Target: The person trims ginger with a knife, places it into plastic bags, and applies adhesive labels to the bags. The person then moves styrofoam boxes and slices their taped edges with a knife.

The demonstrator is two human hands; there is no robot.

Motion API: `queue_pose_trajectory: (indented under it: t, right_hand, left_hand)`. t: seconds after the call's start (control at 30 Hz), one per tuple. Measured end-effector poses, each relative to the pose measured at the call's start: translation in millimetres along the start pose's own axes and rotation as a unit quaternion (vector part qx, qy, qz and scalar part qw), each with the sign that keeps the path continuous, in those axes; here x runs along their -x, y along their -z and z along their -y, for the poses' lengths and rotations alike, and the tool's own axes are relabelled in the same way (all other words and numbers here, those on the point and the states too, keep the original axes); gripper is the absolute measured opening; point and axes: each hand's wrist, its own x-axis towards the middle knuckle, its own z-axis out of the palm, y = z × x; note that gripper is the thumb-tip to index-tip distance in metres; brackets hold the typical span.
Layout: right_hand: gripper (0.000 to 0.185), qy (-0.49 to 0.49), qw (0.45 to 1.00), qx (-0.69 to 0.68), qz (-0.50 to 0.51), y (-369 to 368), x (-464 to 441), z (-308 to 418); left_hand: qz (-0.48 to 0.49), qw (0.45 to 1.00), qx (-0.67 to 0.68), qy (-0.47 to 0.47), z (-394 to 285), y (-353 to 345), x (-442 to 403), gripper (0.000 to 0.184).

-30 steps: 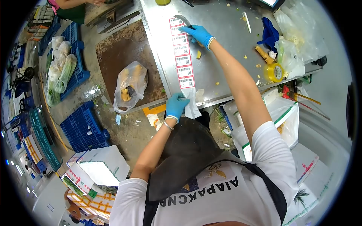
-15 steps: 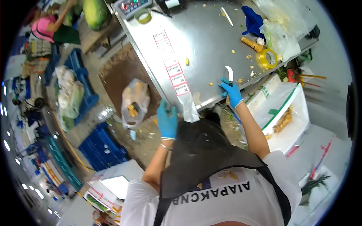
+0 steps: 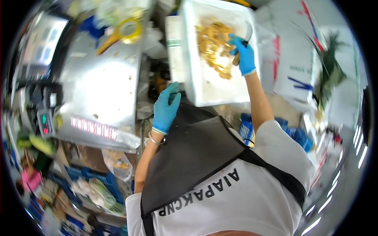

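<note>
My right hand (image 3: 246, 59), in a blue glove, is closed around the handle of a small knife (image 3: 248, 32) with a curved blade. It hangs over the right side of a white foam box (image 3: 214, 91). Inside the box lies a heap of yellow-brown knobby roots (image 3: 214, 45) that look like ginger. My left hand (image 3: 166, 109), gloved in blue too, is held in front of the dark apron, left of the box's near corner. Its fingers are apart and nothing is in them.
Left of the box stands a steel table (image 3: 106, 74) with a yellow tape roll (image 3: 130, 29), a brown root (image 3: 107, 44), a label strip (image 3: 94, 128) and a scale (image 3: 45, 122). A plastic bag (image 3: 119, 164) lies beyond its edge. A person in pink (image 3: 30, 179) is far left.
My body and view have turned right, from the table to the foam box. My right hand has moved with the knife from the table edge to over the box. My left hand has left the table corner.
</note>
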Motion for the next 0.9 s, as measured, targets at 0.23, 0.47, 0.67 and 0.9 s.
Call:
queue_pose_trajectory:
  t: [0.23, 0.47, 0.67, 0.9]
  right_hand:
    - [0.026, -0.159, 0.986, 0.045, -0.030, 115.4, -43.3, -94.4]
    - [0.032, -0.038, 0.890, 0.445, -0.094, 31.1, -129.8, -198.2]
    - [0.044, 0.046, 0.850, 0.524, -0.026, -17.0, -171.4, -180.9]
    - [0.031, 0.078, 0.756, 0.614, 0.211, -30.7, -195.9, -196.3]
  left_hand:
    - [0.257, 0.961, -0.028, 0.099, -4.6, -111.4, -45.2, 0.032]
    - [0.215, 0.942, 0.053, 0.253, 21.9, -128.9, -67.7, 0.030]
    - [0.185, 0.943, 0.082, 0.263, 18.2, -130.3, -64.9, 0.032]
    - [0.179, 0.935, 0.062, 0.298, 19.0, -131.4, -69.9, 0.031]
